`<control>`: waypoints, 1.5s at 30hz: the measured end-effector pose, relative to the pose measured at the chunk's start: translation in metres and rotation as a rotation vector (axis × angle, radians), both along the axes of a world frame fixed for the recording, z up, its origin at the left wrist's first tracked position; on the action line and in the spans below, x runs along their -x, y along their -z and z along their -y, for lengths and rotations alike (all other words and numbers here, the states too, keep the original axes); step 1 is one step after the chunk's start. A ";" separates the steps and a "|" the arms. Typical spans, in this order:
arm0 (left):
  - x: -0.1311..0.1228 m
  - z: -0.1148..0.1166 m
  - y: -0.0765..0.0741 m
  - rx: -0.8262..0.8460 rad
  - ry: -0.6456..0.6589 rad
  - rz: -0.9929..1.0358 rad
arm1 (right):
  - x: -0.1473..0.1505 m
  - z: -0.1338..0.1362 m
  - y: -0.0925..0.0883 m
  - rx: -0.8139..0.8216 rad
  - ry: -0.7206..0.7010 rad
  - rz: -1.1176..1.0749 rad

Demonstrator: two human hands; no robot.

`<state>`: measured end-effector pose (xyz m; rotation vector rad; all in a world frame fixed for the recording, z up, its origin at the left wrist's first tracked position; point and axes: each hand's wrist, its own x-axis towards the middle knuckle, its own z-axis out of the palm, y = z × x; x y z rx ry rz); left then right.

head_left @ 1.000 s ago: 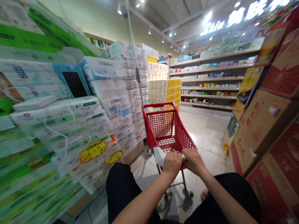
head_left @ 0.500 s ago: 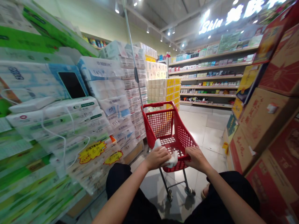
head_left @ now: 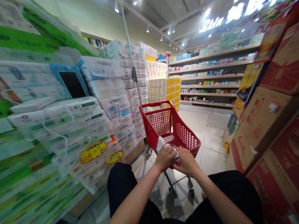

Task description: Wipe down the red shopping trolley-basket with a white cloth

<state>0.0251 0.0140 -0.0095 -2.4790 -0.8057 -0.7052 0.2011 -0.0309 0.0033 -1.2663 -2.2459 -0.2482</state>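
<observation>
A small red shopping cart (head_left: 185, 132) with a perforated plastic basket stands in front of my knees. My left hand (head_left: 166, 155) is closed on a crumpled white cloth (head_left: 160, 143) over the basket's near rim, with one end of the cloth sticking out to the left. Right beside it, my right hand (head_left: 187, 160) is curled over the same rim, its fingers touching the cloth between the two hands. My palms hide most of the cloth and that stretch of rim.
Stacked tissue packs (head_left: 112, 102) rise on the left, with a phone-like dark-screened device (head_left: 72, 84) and white cables on them. Cardboard boxes (head_left: 263, 118) are piled on the right. Stocked shelves (head_left: 210, 77) stand behind. A metal pole (head_left: 130, 49) rises from the cart.
My right hand has moved left from the basket's right corner to meet my left hand at the cloth. The cart has turned slightly, its near right corner now exposed.
</observation>
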 end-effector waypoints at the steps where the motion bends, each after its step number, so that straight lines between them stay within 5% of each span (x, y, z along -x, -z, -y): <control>1: -0.005 0.002 0.001 -0.003 -0.001 0.007 | 0.000 0.001 0.004 -0.010 0.014 -0.027; 10: 0.001 -0.009 -0.014 0.057 0.283 -0.187 | -0.055 0.017 0.019 -0.002 -0.135 -0.069; 18: 0.010 -0.048 -0.035 0.145 0.125 -0.119 | -0.073 0.020 0.006 0.062 -0.048 -0.087; 24: -0.013 -0.039 -0.030 0.116 0.079 -0.085 | -0.055 0.023 -0.010 0.052 0.069 -0.020; 31: -0.028 -0.018 -0.023 0.101 0.078 -0.024 | -0.042 0.022 0.008 -0.053 0.309 0.049; 35: -0.007 -0.026 -0.026 0.090 0.087 -0.058 | -0.052 0.021 0.016 -0.132 0.330 0.119; 41: 0.059 -0.063 -0.044 0.064 -0.063 -0.012 | -0.055 0.018 0.020 -0.197 0.313 0.123; 45: 0.069 -0.066 -0.046 0.075 -0.124 0.028 | -0.049 0.018 0.021 -0.200 0.314 0.115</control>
